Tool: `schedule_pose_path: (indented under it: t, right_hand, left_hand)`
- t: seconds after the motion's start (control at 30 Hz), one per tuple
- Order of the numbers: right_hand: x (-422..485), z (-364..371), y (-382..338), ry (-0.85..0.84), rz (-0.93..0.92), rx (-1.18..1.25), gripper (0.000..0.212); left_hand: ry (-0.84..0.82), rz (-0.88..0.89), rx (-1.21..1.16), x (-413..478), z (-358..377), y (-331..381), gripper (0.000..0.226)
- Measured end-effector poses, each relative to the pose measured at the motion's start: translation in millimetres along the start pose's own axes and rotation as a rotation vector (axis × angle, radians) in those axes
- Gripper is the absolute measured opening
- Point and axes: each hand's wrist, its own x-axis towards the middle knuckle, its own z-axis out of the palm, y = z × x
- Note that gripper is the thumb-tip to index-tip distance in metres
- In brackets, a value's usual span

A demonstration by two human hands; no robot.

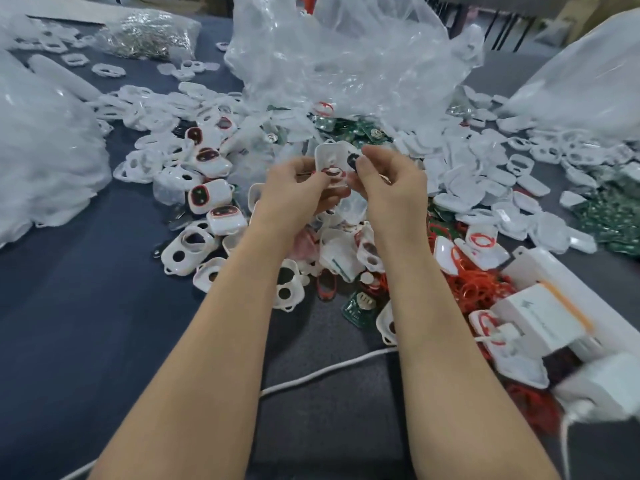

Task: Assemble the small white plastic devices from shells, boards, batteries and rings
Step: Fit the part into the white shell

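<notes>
The worktop (86, 306) is faced with dark blue-grey cloth, matt throughout. The loose white plastic shells (464, 188) heaped across its middle are smooth with a faint sheen. The raised white plastic shell (329, 155) has the same finish, and the dark oval piece (352, 161) at it is glossy. The large clear plastic bag (346, 57) toward the far edge is thin, crinkled, shiny film. The green circuit boards (602, 216) at the right edge look lacquered. The thin red rings (474, 289) nearby look rubbery. The white rectangular box (540, 320) is smooth card. The small silvery parts (145, 32), bagged at the far left corner, glitter like metal.
</notes>
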Motion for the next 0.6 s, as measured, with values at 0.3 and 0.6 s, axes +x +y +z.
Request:
schedule_pose_path:
  t: [0.3,0.6]
  right_hand:
    - [-4.6,4.7,3.1,-0.006,-0.282,-0.303,0.011]
    - [-5.3,10.0,7.4,-0.078,-0.355,-0.483,0.016]
  left_hand:
    - [0.024,0.036,0.017,0.7,-0.1,-1.7,0.023]
    - [0.023,0.072,-0.027,-0.8,-0.4,-3.1,0.017]
